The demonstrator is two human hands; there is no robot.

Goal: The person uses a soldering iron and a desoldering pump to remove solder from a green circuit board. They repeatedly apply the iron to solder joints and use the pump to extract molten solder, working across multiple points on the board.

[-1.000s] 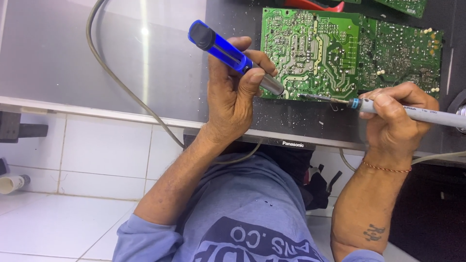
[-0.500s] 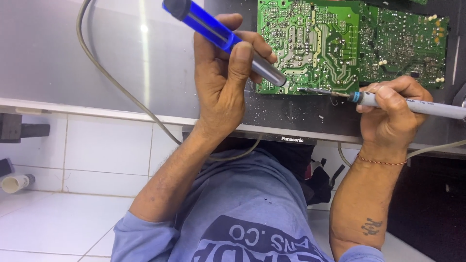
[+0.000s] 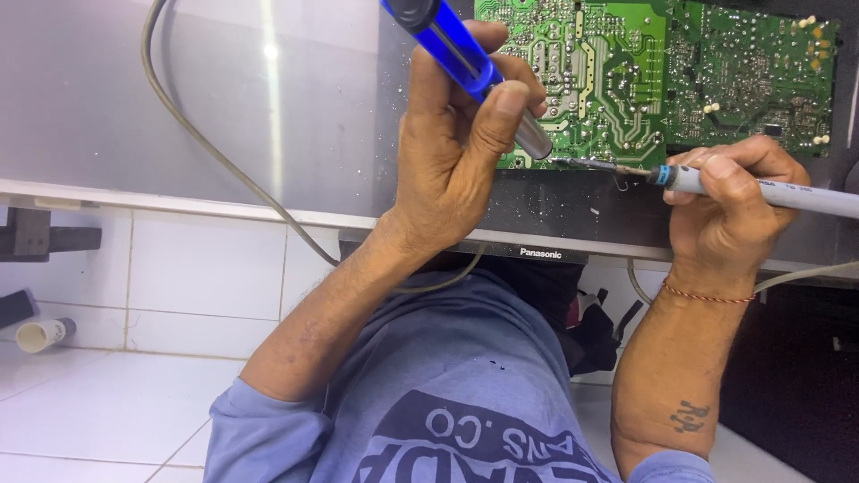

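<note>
**Kid:** What is the left hand (image 3: 452,174) doing?

**Helper:** It is closed around a blue tool (image 3: 465,67). The thumb presses on the blue handle, and the fingers wrap round the other side. The tool has a grey metal end that points down at the green board (image 3: 582,80).

**Kid:** And the right hand (image 3: 725,210)?

**Helper:** It is closed too. It holds a grey soldering iron (image 3: 769,190) like a pen. The thin metal tip points to the left.

**Kid:** Where do the two tools meet?

**Helper:** Right at the bottom edge of the green board. The tip of the iron and the grey end of the blue tool are very close there. I cannot tell if they touch.

**Kid:** Where is the green board?

**Helper:** It lies on the dark back of a flat screen (image 3: 537,215), at the top of the view. A second green board (image 3: 752,85) sits just beside it, on the right.

**Kid:** What is the long grey line?

**Helper:** That is a cord (image 3: 210,152). It runs over the shiny grey part of the screen and goes under the left arm.

**Kid:** What else is there?

**Helper:** A blue shirt (image 3: 429,394), a red string (image 3: 707,295) on the right wrist, and a white tiled floor (image 3: 107,394).
</note>
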